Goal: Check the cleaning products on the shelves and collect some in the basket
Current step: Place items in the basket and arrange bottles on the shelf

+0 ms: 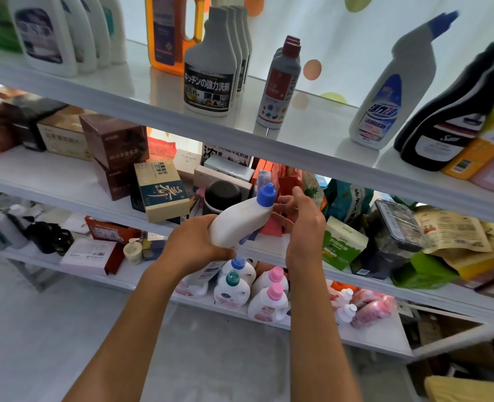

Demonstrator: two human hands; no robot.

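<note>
A white bottle with a blue cap is tilted in front of the second shelf, its neck pointing up and right. My left hand grips its body from below. My right hand is just right of the bottle's neck with fingers spread, and I cannot tell whether it touches the bottle. On the top shelf stand a matching white bottle with a blue cap, grey bottles with Japanese labels, a slim grey bottle with a red cap and black bottles. No basket is in view.
An orange jug and white jugs stand at the top left. Boxes and snack bags crowd the second shelf. White bottles with pink caps sit lower down. The floor lies at the lower left.
</note>
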